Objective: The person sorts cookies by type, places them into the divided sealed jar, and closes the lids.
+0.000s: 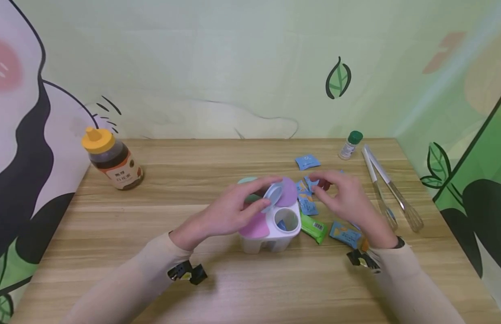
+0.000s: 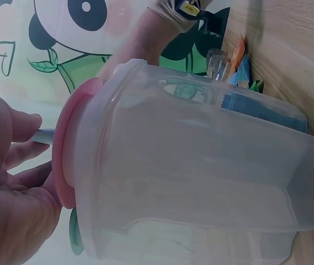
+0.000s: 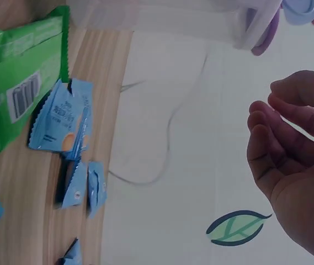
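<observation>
My left hand (image 1: 230,207) pinches a light-blue round lid (image 1: 273,194) between thumb and fingers, tilted up over a white four-compartment box (image 1: 266,245). The lid's edge (image 2: 45,136) shows between the fingertips in the left wrist view. Below it, the near-right compartment (image 1: 286,219) is uncovered, with a blue packet (image 1: 282,224) inside. Pink (image 1: 255,226), purple (image 1: 290,192) and green (image 1: 247,180) lids cover the others. My right hand (image 1: 347,193) hovers above small blue packets (image 1: 308,204), fingers loosely bent, nothing between them in the right wrist view (image 3: 294,143).
A green packet (image 1: 314,228) and another blue packet (image 1: 345,234) lie right of the box. Farther right are a metal whisk (image 1: 408,213), a second long-handled tool (image 1: 380,198) and a green-capped shaker (image 1: 349,146). A yellow-capped bottle (image 1: 114,159) stands at the back left.
</observation>
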Action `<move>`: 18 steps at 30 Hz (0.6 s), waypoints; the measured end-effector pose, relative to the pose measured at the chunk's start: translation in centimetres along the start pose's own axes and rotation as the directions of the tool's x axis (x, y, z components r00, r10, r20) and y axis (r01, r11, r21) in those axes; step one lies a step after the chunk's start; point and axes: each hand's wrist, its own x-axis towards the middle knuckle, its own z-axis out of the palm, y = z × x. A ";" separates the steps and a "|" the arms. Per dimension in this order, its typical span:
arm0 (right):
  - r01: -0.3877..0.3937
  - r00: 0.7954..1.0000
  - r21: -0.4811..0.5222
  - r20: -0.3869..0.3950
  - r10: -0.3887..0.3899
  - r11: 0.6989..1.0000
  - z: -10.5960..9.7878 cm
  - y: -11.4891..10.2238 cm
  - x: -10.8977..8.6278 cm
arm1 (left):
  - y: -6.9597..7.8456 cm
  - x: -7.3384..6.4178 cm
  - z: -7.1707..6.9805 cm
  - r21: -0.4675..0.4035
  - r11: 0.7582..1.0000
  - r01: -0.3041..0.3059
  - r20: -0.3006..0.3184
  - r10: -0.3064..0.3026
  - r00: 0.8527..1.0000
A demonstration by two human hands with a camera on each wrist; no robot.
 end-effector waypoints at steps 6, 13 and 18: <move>-0.184 0.982 -0.020 0.046 0.185 0.983 0.7 1.5 0.4 | 0.0 0.0 0.0 -0.011 1.000 0.005 -0.004 -0.005 1.000; -0.335 0.936 -0.014 0.105 0.335 0.942 1.7 3.5 0.6 | 0.1 0.0 0.0 -0.004 1.000 0.002 -0.001 -0.002 1.000; -0.424 0.891 -0.049 0.156 0.426 0.904 2.5 5.0 0.9 | 0.1 0.0 0.0 -0.006 1.000 0.005 0.000 -0.005 1.000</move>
